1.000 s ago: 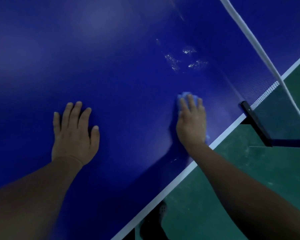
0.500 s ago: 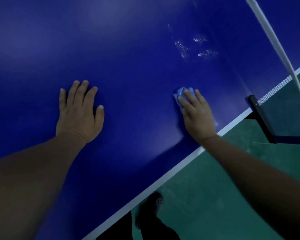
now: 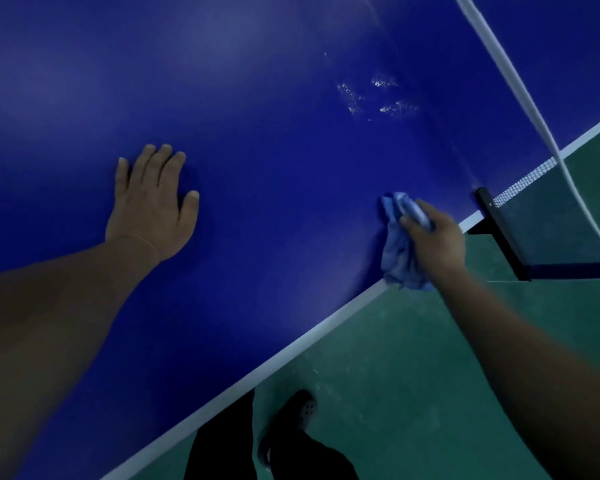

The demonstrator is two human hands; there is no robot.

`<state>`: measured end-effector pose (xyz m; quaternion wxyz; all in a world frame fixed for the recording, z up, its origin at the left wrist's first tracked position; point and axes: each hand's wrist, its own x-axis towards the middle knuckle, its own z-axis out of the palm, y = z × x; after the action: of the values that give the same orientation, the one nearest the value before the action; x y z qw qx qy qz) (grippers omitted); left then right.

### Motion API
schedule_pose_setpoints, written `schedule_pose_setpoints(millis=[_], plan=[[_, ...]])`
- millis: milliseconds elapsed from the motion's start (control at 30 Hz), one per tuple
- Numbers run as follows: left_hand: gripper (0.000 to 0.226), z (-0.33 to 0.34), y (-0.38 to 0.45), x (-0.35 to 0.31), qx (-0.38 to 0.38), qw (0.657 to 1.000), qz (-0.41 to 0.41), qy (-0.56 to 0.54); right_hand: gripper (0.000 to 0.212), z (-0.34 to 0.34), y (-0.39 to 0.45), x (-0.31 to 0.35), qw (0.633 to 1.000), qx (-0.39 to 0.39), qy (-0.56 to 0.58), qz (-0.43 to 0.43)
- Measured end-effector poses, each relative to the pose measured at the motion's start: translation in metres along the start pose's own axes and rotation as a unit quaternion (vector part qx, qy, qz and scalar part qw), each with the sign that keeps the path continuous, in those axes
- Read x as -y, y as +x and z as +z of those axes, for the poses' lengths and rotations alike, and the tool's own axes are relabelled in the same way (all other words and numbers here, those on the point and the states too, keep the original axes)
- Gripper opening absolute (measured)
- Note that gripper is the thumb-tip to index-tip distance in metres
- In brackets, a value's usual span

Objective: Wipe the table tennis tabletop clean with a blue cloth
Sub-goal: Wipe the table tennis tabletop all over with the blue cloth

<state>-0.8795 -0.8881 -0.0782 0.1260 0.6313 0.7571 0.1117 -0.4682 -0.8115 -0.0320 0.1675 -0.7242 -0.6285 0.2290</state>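
Observation:
The blue table tennis tabletop (image 3: 257, 168) fills most of the view, with a white line along its near edge. My left hand (image 3: 151, 202) lies flat on it, fingers straight. My right hand (image 3: 433, 237) grips a crumpled blue cloth (image 3: 397, 244) at the table's edge beside the net post; the cloth hangs down from my fingers over the white line. Whitish smudges (image 3: 371, 95) mark the surface beyond the cloth, near the net.
The net (image 3: 530, 174) with its white top band (image 3: 499, 60) runs along the right, held by a black clamp post (image 3: 499, 230). Green floor (image 3: 413, 375) lies below the table edge. My dark trousers and shoe (image 3: 291, 431) stand close to the edge.
My right hand has gone from pressing the cloth flat on the table to gripping it bunched and raised at the edge, nearer the net post. The left hand stays flat.

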Motion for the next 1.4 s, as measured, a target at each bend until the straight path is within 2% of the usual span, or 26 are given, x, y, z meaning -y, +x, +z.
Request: schedule_pose_setpoints(millis=[33, 133, 200, 300, 400, 467, 533, 567, 600, 667, 700, 733, 767, 800, 867, 967, 1033, 1067, 1100, 1167, 1200, 1233, 1300, 1400], plan=[[0.059, -0.001, 0.000, 0.000, -0.002, 1.000, -0.002, -0.010, 0.026, -0.009, 0.009, 0.004, 0.999, -0.017, -0.019, -0.030], [0.059, -0.005, -0.005, 0.001, -0.018, 0.999, -0.014, -0.039, 0.028, -0.025, 0.033, 0.022, 0.978, -0.146, -0.112, -0.098], [0.058, -0.009, -0.016, 0.004, -0.025, 0.999, -0.026, -0.040, 0.022, -0.012, 0.027, 0.045, 0.959, -0.161, -0.159, -0.170], [0.057, -0.013, -0.041, 0.010, -0.027, 0.998, -0.041, -0.033, 0.016, 0.038, -0.031, 0.079, 0.946, -0.016, -0.174, -0.272], [0.063, -0.014, -0.066, 0.019, -0.020, 0.998, -0.054, -0.025, 0.038, 0.075, -0.103, 0.076, 0.910, 0.101, -0.168, -0.364], [0.068, -0.011, -0.078, 0.027, -0.017, 0.998, -0.061, -0.011, 0.041, 0.077, -0.118, 0.060, 0.892, 0.143, -0.151, -0.400], [0.069, -0.008, -0.085, 0.032, -0.014, 0.998, -0.062, 0.003, 0.047, 0.067, -0.103, 0.048, 0.857, 0.155, -0.193, -0.453], [0.068, -0.007, -0.085, 0.033, -0.018, 0.998, -0.060, 0.004, 0.052, 0.062, -0.088, 0.043, 0.853, 0.154, -0.207, -0.454], [0.067, -0.006, -0.085, 0.033, -0.022, 0.998, -0.057, 0.002, 0.054, 0.058, -0.069, 0.038, 0.875, 0.142, -0.194, -0.420], [0.066, -0.005, -0.085, 0.034, -0.030, 0.998, -0.052, -0.004, 0.056, 0.050, -0.026, 0.037, 0.954, 0.081, -0.146, -0.248], [0.065, -0.005, -0.085, 0.035, -0.034, 0.998, -0.052, -0.008, 0.056, 0.051, -0.009, 0.041, 0.978, 0.039, -0.129, -0.157], [0.065, -0.004, -0.085, 0.035, -0.036, 0.998, -0.054, -0.013, 0.054, 0.057, 0.001, 0.050, 0.991, 0.001, -0.106, -0.087], [0.065, -0.005, -0.085, 0.036, -0.036, 0.998, -0.056, -0.016, 0.053, 0.067, -0.002, 0.062, 0.993, -0.013, -0.103, -0.059], [0.064, -0.004, -0.085, 0.036, -0.035, 0.998, -0.057, -0.017, 0.051, 0.079, -0.016, 0.071, 0.989, -0.008, -0.112, -0.093], [0.064, -0.004, -0.085, 0.037, -0.032, 0.998, -0.059, -0.020, 0.048, 0.104, -0.067, 0.077, 0.960, 0.060, -0.133, -0.240], [0.063, -0.004, -0.085, 0.038, -0.028, 0.998, -0.060, -0.016, 0.054, 0.109, -0.132, 0.064, 0.884, 0.205, -0.160, -0.388], [0.061, -0.004, -0.085, 0.038, -0.028, 0.998, -0.059, -0.013, 0.054, 0.097, -0.112, 0.056, 0.835, 0.231, -0.189, -0.463], [0.061, -0.004, -0.085, 0.038, -0.027, 0.998, -0.059, -0.012, 0.053, 0.093, -0.091, 0.056, 0.828, 0.212, -0.210, -0.475], [0.061, -0.005, -0.084, 0.037, -0.024, 0.998, -0.060, -0.010, 0.053, 0.090, -0.068, 0.059, 0.844, 0.178, -0.224, -0.453], [0.061, -0.006, -0.085, 0.037, -0.019, 0.998, -0.061, -0.007, 0.056, 0.086, -0.033, 0.069, 0.911, 0.103, -0.228, -0.329], [0.061, -0.006, -0.085, 0.036, -0.018, 0.998, -0.061, -0.005, 0.056, 0.089, -0.031, 0.074, 0.934, 0.088, -0.228, -0.261], [0.061, -0.007, -0.085, 0.036, -0.017, 0.998, -0.060, -0.006, 0.056, 0.095, -0.042, 0.077, 0.942, 0.086, -0.231, -0.226], [0.062, -0.008, -0.085, 0.035, -0.017, 0.998, -0.058, -0.012, 0.053, 0.114, -0.093, 0.079, 0.922, 0.113, -0.260, -0.263], [0.061, -0.008, -0.085, 0.036, -0.026, 0.998, -0.059, -0.024, 0.049, 0.150, -0.168, 0.097, 0.875, 0.171, -0.230, -0.389]])
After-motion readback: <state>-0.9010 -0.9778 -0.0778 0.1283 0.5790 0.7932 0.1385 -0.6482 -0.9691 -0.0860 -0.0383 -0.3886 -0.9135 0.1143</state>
